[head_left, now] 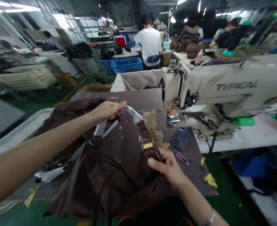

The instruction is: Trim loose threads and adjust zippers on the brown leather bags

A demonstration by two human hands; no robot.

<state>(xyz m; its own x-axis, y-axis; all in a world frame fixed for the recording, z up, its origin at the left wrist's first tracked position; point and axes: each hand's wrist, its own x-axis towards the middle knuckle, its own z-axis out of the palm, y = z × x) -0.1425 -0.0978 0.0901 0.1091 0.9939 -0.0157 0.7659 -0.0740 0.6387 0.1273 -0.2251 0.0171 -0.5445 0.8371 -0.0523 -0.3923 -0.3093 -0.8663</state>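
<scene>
A dark brown leather bag [110,182] lies slumped on the worn brown worktable [138,97] in front of me. Its strap [146,133] arches up from the bag, part wrapped in clear plastic film [132,112], with a brass buckle and yellow tape low on it. My left hand [109,110] reaches across and pinches the plastic-wrapped top of the strap. My right hand [167,168] grips the bag's upper corner by the zipper end, thumb pressed on the leather.
A white TYPICAL sewing machine [223,91] stands at the right, its needle head [176,119] close to the strap. Pink snips [182,158] and a dark denim scrap [181,138] lie nearby. Blue crates [126,64] and seated workers [150,42] are behind.
</scene>
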